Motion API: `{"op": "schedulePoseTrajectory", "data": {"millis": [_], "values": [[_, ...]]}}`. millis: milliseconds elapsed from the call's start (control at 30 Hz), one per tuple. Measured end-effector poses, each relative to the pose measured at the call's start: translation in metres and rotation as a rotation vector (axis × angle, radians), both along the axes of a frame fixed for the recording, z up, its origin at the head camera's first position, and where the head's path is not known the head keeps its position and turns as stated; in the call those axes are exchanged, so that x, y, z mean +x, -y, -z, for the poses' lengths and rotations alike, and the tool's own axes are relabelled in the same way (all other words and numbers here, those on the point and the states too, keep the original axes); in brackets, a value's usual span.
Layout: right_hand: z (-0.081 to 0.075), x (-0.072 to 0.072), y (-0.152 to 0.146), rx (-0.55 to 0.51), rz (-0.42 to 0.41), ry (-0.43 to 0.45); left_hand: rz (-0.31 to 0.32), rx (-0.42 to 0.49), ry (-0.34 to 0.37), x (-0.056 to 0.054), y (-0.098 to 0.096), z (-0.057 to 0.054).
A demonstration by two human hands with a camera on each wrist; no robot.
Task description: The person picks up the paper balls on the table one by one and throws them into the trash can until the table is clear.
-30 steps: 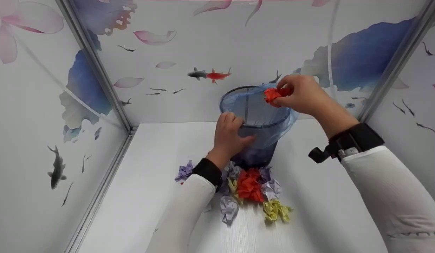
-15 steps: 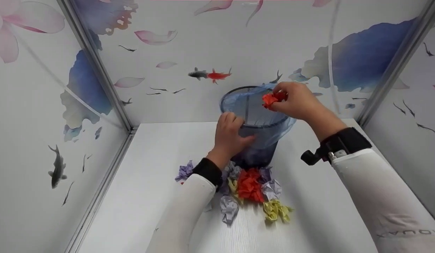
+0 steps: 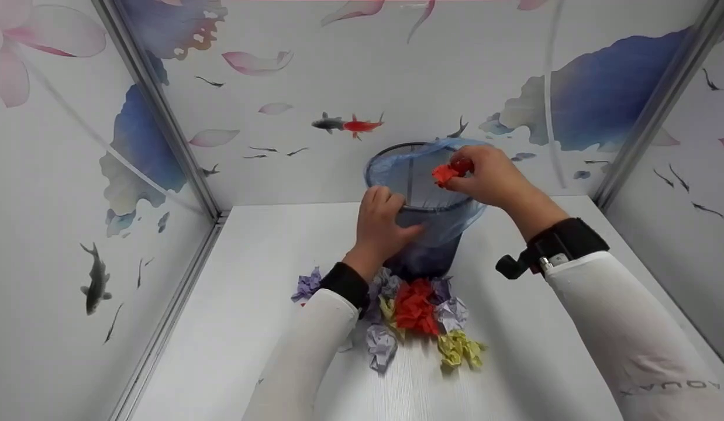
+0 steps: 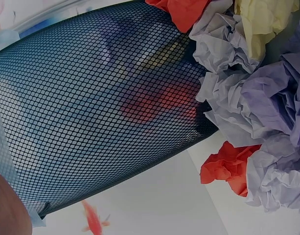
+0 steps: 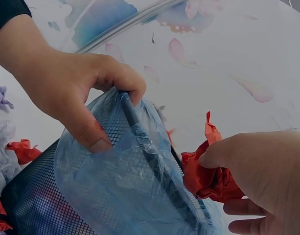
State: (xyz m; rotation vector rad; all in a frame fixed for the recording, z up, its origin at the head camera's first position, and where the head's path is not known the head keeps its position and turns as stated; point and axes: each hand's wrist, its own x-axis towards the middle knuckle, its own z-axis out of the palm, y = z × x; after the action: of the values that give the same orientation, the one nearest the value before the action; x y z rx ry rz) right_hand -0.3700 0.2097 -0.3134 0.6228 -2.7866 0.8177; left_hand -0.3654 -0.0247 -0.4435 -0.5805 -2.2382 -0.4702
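A dark mesh wastebasket [image 4: 91, 107] stands at the back of the table, lined with a blue plastic bag [image 3: 438, 225] folded over its rim. My left hand [image 3: 382, 225] grips the near left rim, fingers hooked over the edge and thumb outside on the bag. Over the basket's opening, at its right side, my right hand [image 3: 485, 175] pinches a crumpled red paper ball [image 5: 208, 176] between thumb and fingers. Through the mesh in the left wrist view, red and yellowish shapes show low inside the basket.
Several crumpled paper balls lie against the basket's near side: a large red one [image 3: 417, 307], a yellow one [image 3: 458, 349], a pale lilac one [image 3: 381, 348] and a purple one [image 3: 307, 285]. White walls [image 3: 280, 169] with printed fish and petals enclose the table's back and sides.
My right hand has lowered and shifted slightly left with the red paper ball, further over the basket's opening. The left hand has stayed on the rim.
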Motion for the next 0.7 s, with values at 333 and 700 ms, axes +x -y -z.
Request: {"op": "schedulePoseTrajectory", "data": {"millis": [333, 700], "values": [[0.023, 0.018, -0.012, -0.001, -0.04, -0.06, -0.009, -0.017, 0.007, 0.001, -0.001, 0.004], [0.057, 0.081, -0.036, -0.09, -0.086, -0.172, -0.001, 0.001, 0.017, 0.002, 0.002, 0.0]]}}
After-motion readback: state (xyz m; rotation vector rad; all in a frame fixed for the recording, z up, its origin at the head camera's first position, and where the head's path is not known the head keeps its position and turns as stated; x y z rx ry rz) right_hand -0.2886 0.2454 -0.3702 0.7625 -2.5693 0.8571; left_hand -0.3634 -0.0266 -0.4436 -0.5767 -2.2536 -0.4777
